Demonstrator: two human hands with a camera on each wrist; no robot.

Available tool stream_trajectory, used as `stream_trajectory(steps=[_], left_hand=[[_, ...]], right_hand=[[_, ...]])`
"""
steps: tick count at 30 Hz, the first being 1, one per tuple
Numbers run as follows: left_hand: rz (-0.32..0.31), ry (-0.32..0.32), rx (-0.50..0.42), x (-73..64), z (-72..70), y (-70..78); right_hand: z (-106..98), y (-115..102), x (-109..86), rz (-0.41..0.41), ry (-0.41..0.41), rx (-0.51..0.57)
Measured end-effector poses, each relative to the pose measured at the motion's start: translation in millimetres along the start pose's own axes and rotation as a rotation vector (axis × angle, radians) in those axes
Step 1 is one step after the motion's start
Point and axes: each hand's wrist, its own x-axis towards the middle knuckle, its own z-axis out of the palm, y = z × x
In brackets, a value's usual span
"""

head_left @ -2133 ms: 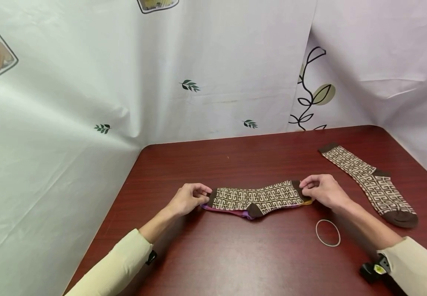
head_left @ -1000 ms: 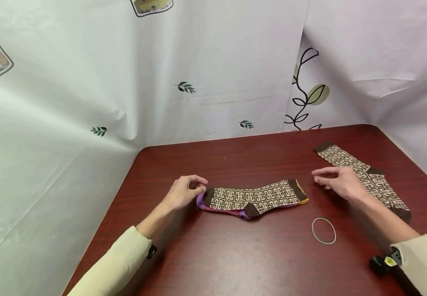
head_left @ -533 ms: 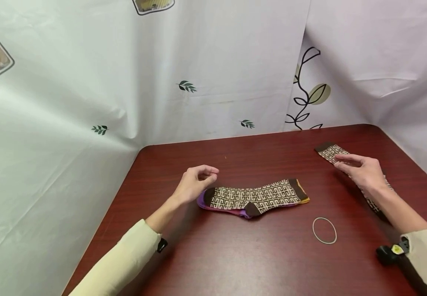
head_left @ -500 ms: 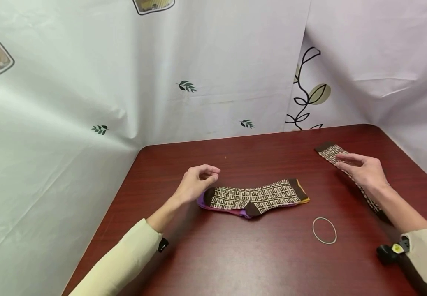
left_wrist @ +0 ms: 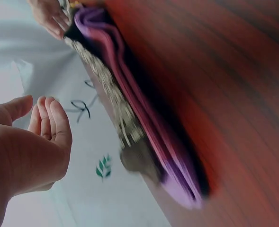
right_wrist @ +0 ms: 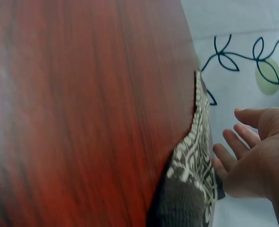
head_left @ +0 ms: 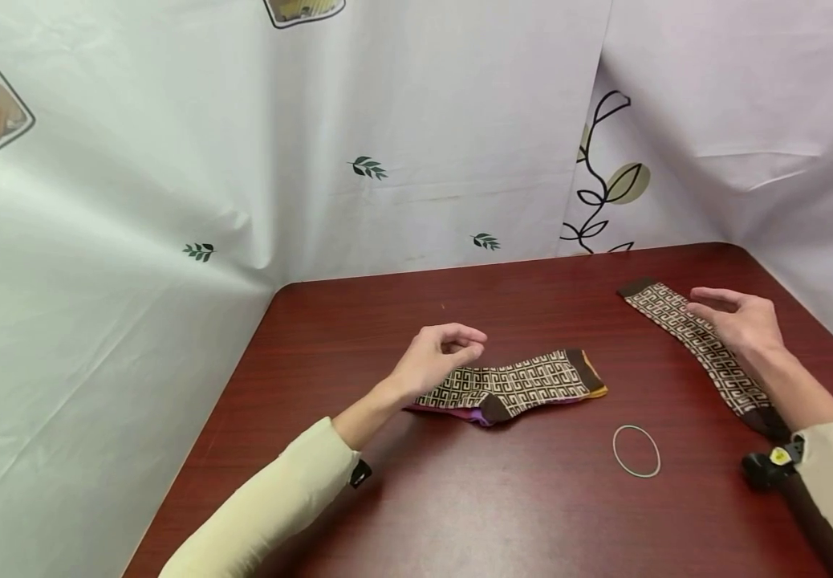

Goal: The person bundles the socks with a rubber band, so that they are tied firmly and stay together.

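nearest me are the two pale sleeves (head_left: 272, 498), each with a dark strap gadget at the cuff, reaching in over the dark red table (head_left: 518, 514). a thin pale rubber band (head_left: 644, 476) lies on the wood, just where it was. beyond it is the sock stack (head_left: 532, 381), a brown-and-cream patterned sock on top, purple and dusky pink showing beneath, mustard peeking out at the cuff end; it hasn't shifted either. two seconds ago both hands were at its ends. now the left hand (head_left: 438, 357) has swung right and hangs over the toe end, hiding it, fingers softly bent with a narrow gap to the thumb, holding nothing. the right hand (head_left: 745, 321) has left the stack and gone over to the loose sock (head_left: 705, 345), farther right than half a second ago, so more of the pattern shows; its fingers are parted from the thumb and hold nothing, though i can't tell whether they touch the knit. behind everything hangs the white sheet (head_left: 424, 96) with its printed leaves.
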Motion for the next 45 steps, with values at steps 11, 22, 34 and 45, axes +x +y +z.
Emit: stream_trajectory(steps=[11, 22, 34, 45], left_hand=[[0.027, -0.109, -0.051, 10.8, 57.3, 23.7], [0.039, -0.221, -0.018, 15.9, 110.8, 33.1], [0.011, -0.295, -0.018, 14.9, 143.9, 40.6], [0.06, -0.301, 0.239, 16.3, 164.1, 37.5]], right_hand=[[-19, 8, -0.5, 0.058, 0.005, -0.135], [-18, 13, -6.9, -0.049, -0.037, -0.218], [-6, 2, -16.8, -0.142, -0.06, -0.258], [6, -7, -15.0, -0.16, -0.112, -0.257]])
